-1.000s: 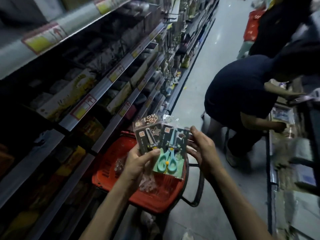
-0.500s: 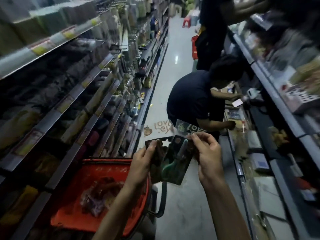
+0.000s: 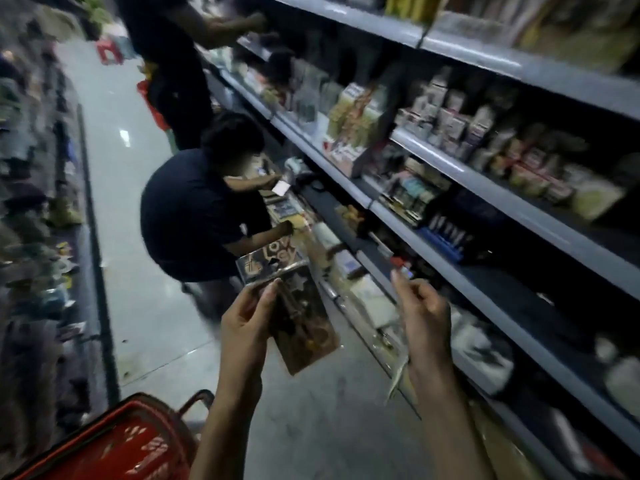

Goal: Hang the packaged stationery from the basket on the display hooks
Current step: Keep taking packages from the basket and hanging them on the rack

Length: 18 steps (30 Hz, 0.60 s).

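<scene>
Stationery packs (image 3: 294, 306) are pinched between thumb and fingers of the left hand (image 3: 242, 327). Just beside them, the right hand (image 3: 422, 306) curls its fingers loosely; whether they hold anything is unclear.

A dim shop aisle: pale glossy floor (image 3: 145, 306) with a light glare (image 3: 124, 137) far off, grey stocked shelves (image 3: 485, 188) along the right, blurred dark shelving (image 3: 31, 202) left.
</scene>
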{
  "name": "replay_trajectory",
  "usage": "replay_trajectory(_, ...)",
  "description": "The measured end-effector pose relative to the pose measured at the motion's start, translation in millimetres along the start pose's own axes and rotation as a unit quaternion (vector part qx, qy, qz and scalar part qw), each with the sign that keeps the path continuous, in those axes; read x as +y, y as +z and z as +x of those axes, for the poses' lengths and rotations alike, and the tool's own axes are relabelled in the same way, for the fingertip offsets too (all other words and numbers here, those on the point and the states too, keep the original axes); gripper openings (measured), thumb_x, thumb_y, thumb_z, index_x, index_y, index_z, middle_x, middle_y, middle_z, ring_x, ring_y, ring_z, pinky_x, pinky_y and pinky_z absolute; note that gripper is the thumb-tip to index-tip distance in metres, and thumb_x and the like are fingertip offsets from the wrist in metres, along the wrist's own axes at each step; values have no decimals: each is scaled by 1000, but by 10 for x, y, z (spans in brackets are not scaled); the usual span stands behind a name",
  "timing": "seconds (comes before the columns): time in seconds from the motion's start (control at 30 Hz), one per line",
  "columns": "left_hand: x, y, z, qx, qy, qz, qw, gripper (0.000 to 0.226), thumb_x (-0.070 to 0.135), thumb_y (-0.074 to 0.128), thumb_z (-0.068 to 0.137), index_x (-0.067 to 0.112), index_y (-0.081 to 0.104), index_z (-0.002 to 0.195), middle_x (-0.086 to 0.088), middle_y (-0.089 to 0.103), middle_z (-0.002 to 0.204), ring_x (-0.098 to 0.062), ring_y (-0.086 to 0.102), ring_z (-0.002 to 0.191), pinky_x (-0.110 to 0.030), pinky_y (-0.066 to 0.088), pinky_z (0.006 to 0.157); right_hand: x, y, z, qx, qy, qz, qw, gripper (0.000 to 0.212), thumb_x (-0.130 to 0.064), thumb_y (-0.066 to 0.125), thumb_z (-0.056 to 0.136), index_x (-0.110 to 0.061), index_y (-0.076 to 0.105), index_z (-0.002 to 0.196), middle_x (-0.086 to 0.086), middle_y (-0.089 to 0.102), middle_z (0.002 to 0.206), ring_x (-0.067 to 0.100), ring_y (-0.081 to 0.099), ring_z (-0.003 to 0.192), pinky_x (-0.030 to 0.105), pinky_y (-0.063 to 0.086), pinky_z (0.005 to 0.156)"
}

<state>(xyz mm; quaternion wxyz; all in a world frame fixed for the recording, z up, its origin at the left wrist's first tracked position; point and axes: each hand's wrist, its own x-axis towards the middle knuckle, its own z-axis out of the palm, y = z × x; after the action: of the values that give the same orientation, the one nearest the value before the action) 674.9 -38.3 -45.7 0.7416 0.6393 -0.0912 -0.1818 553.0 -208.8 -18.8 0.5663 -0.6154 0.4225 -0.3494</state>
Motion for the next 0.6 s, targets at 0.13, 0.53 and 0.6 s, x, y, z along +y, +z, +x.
replay_trajectory(0.13, -255, 523, -242, -105, -40, -10, 994, 18, 28, 63, 102, 15, 74, 109, -3, 77, 96, -12, 69, 83, -31, 53, 70, 169, -606, -207, 85, -3, -19, 996, 50, -39, 73, 94, -11, 41, 68, 6, 35, 66, 18, 32, 61, 32, 29, 58)
replay_trajectory(0.53, -561, 2142, -1527, -416, -116, 43, 901, 23, 23, 52, 108, 6, 67, 111, -16, 76, 102, -39, 73, 97, -44, 61, 79, 445, -2732, -968, 330, 18, -12, 944, 46, -30, 84, 86, -4, 49, 71, 19, 68, 69, 21, 67, 63, 42, 55, 63)
replay_trajectory(0.6, -564, 2440, -1824, -463, -101, 61, 879, 22, 22, 52, 109, 7, 68, 111, -14, 77, 104, -38, 73, 99, -44, 62, 82, 493, -3127, -1157, 364, 2, -27, 931, 36, -28, 86, 84, -7, 58, 76, 6, 64, 65, 13, 61, 59, 32, 49, 59)
